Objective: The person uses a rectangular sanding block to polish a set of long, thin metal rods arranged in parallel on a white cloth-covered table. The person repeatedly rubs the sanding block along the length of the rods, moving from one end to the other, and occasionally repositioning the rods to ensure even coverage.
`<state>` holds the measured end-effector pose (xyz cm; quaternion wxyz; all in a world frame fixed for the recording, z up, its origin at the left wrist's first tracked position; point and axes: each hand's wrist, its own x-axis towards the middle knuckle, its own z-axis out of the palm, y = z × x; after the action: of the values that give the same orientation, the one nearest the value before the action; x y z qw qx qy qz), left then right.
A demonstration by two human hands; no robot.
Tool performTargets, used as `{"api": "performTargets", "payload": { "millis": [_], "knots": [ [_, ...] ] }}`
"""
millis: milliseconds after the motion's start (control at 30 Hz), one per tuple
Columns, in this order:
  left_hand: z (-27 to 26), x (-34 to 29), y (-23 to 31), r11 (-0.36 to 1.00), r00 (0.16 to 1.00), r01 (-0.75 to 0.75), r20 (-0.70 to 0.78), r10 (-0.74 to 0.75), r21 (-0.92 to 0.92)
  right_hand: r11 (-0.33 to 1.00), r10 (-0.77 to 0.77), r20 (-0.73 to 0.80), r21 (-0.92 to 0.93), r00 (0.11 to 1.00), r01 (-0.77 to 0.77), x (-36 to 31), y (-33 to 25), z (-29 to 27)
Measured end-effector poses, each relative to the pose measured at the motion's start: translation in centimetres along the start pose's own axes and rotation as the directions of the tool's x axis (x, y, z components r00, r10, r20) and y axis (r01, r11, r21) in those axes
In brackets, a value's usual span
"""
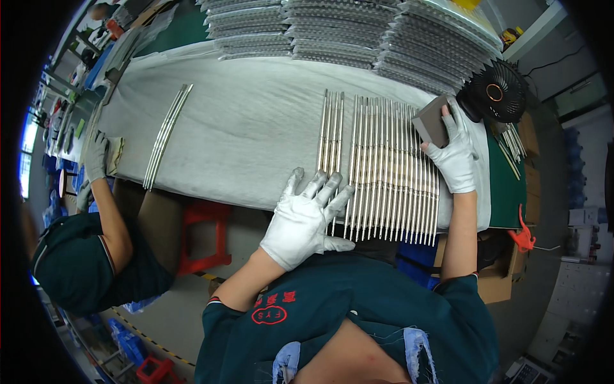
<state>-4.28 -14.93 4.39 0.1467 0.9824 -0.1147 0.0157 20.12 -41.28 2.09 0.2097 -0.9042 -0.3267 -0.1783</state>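
Long shiny metal rods [390, 169] are being pinned by the flat, spread left hand [307, 217] while a grey sanding block [432, 121] is being gripped by the right hand [455, 157]; unpinned rods risk being rolled off the white cloth-covered table [249, 121].

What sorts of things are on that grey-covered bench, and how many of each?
Groups of metal rods: 3, namely a wide row, a small set under the left hand, and a bundle far left.
Grey block: 1, held in the right hand.
Black fan: 1.
Total: 5. Single rods are too tightly packed to count.
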Motion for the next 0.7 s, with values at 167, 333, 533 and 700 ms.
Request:
{"api": "performTargets", "payload": {
  "millis": [167,333,533,700],
  "knots": [
    [0.0,-0.4,-0.2,1.0,1.0,0.027,-0.007,-0.027,0.004,0.96,0.083,0.298,-0.279,0.951,0.004,-0.8,-4.3,-2.8],
    [-0.2,-0.5,-0.2,0.999,0.999,0.047,-0.01,-0.047,0.016,0.941,0.23,0.502,-0.332,0.834,-0.06,-1.0,-8.0,-7.5],
    [-0.1,-1.1,-0.8,0.999,0.999,0.035,-0.042,-0.035,0.004,0.956,0.019,0.384,-0.277,0.923,0.095,-0.5,-5.1,-5.5],
    [-0.3,-1.5,-0.9,0.997,0.997,0.078,-0.024,-0.078,-0.003,0.994,0.067,0.438,-0.102,0.896,-0.024,-0.5,-5.3,-4.7]
  ]
}}
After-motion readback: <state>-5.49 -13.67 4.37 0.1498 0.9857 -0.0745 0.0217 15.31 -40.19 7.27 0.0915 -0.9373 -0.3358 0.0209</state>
